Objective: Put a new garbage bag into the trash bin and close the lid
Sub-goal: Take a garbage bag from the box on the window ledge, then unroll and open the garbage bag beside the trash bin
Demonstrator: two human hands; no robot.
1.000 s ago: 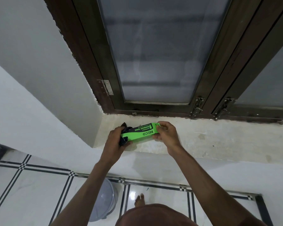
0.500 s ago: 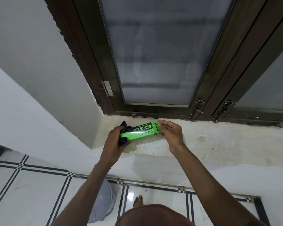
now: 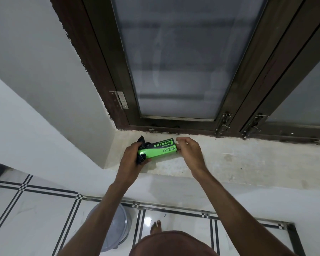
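The trash bin point(image 3: 109, 228) stood on the floor below. Above it, over the window sill point(image 3: 229, 159), the left hand point(image 3: 131, 161) pinched black bag film point(image 3: 141, 157) at the green garbage-bag box point(image 3: 158, 150) mouth; the right hand point(image 3: 189, 150) pinched its far end. The film looked light, limp and slippery: grip bunched film, not an edge.

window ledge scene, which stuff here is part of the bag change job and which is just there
Part of the job:
green garbage bag box, gripped by the left hand
black bag sticking out of the box
right hand at the box's other end
grey bin on the floor

Just there:
window latches
hinge
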